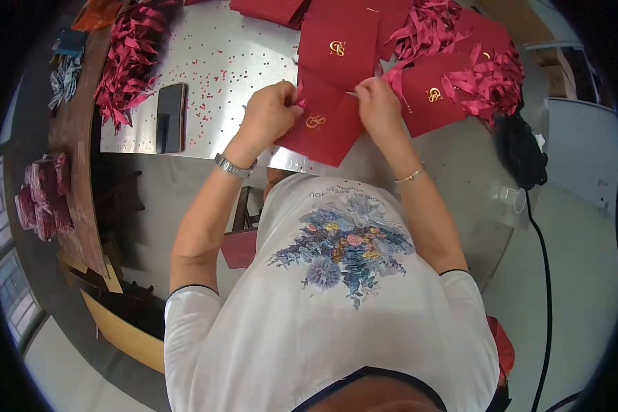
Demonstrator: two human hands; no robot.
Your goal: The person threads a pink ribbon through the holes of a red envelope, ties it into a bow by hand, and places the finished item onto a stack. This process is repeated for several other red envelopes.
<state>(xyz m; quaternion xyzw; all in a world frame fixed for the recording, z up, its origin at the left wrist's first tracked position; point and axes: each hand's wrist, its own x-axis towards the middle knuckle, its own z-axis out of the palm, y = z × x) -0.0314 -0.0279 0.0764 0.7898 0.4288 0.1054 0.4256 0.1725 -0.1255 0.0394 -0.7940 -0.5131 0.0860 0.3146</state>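
A flat red paper bag with a gold monogram lies tilted at the table's front edge. My left hand is closed in a pinch on its upper left corner. At the upper right corner, the fingers of my right hand are pinched together on the bag, close to a red ribbon. Whatever thin part lies between the fingertips is too small to make out. Just beyond sits a stack of like red bags, partly under the held one. More red bags with ribbon loops lie to the right.
A heap of red ribbons covers the table's left end, beside a phone. Small red paper dots are scattered over the metal tabletop. Ribbon bundles crowd the right side. A black bag and cable hang near the right edge.
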